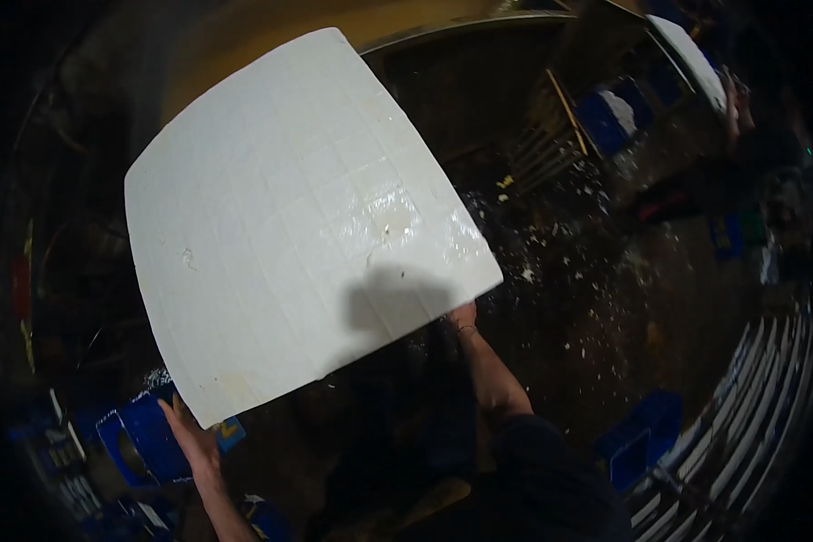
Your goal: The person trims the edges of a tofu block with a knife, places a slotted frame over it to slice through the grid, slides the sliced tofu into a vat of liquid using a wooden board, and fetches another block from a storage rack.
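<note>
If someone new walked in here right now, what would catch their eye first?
Probably the big white slab, tilted and filling the upper left and middle, held near its lower corners by the left hand and the right hand. Next might be the white flecks scattered over the dark floor to its right, then the long pale slats lined up at lower right.

L hand [186, 434] at the white slab's [298, 217] near-left corner, thumb up along its edge, forearm angled up from below. My R hand [463, 315] is at the slab's near-right edge, partly hidden, elbow bent, sleeve above it.
</note>
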A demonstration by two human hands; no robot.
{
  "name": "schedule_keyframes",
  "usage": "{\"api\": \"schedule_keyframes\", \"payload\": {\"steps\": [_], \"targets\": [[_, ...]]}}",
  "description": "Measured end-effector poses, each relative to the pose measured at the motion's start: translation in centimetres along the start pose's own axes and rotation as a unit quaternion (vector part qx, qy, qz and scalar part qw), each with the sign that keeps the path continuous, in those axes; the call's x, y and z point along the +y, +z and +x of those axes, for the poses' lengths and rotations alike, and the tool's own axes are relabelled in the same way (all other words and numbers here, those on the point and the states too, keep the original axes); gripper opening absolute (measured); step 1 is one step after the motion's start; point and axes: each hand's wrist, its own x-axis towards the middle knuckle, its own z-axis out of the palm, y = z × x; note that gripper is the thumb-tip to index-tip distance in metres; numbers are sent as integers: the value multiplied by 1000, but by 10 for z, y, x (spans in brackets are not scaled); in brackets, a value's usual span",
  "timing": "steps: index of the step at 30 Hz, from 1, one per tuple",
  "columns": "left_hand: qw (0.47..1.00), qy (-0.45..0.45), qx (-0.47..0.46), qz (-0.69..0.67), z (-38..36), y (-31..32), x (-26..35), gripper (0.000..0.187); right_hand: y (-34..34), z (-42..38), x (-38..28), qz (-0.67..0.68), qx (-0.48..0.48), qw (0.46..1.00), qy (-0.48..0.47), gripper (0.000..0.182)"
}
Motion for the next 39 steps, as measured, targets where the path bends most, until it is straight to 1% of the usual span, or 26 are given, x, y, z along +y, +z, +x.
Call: {"api": "schedule_keyframes", "payload": {"steps": [2,4,5,6,7,8,10,11,12,14,15,17,18,20,21,22,24,25,26,28,30,32,34,35,36,39], "targets": [[999,1,54,9,-28,-23,-43,89,-2,7,-13,133,12,990,37,52],[990,-25,141,6,-67,-24,-113,82,32,37,38,152,-50,987,14,51],[988,-51,143,11,-89,-4,-138,76,19,40,38,151,-54,987,6,51],[987,-78,141,11,-110,24,-167,71,-9,44,34,73,-45,995,41,51],[994,-73,77,14,-119,45,-203,66,-41,49,25,-5,-33,997,74,52],[998,-67,12,18,-128,67,-236,61,-76,56,15,-7,-27,998,62,52],[992,-86,-61,76,-139,148,-263,64,-163,63,-10,129,-122,981,76,43],[981,49,-162,91,-131,165,-323,71,-206,56,-30,231,-132,962,61,35],[971,37,-182,149,-148,214,-303,76,-248,47,-56,331,-144,931,44,27],[903,224,-249,269,-170,259,-299,83,-329,20,-128,394,-162,904,36,19],[906,226,-247,260,-180,273,-289,83,-364,4,-163,432,-168,886,29,22],[827,409,-233,308,-203,280,-267,69,-416,-28,-218,519,-199,831,-8,27],[827,413,-234,302,-210,271,-268,69,-435,-42,-241,565,-223,793,-41,29],[851,405,-219,253,-221,245,-272,45,-462,-77,-284,606,-244,749,-112,28],[873,379,-202,233,-230,233,-258,22,-471,-101,-304,575,-226,773,-144,31],[873,379,-201,231,-236,218,-237,22,-479,-124,-315,517,-188,813,-190,34],[916,290,-190,203,-234,187,-181,14,-486,-139,-300,362,-43,892,-267,30],[937,268,-211,79,-226,175,-159,16,-483,-141,-282,277,72,919,-273,22],[942,241,-229,-47,-216,164,-133,18,-479,-133,-256,175,196,879,-398,23],[941,198,-260,-84,-207,133,-52,29,-476,-126,-201,20,249,882,-399,33],[956,144,-239,-86,-172,106,-11,37,-464,-126,-165,-61,211,922,-320,35],[962,154,-206,-88,-134,91,13,40,-442,-105,-147,113,33,972,-206,34],[965,171,-185,-74,-84,81,25,43,-436,-120,-174,191,-103,941,-261,35],[968,176,-167,-65,-61,77,31,42,-427,-114,-182,177,-126,950,-224,33],[968,180,-157,-83,-47,76,38,40,-408,-110,-194,274,-81,915,-286,32],[963,227,-140,-35,6,72,50,33,-363,-83,-211,334,-95,910,-225,37]]}}
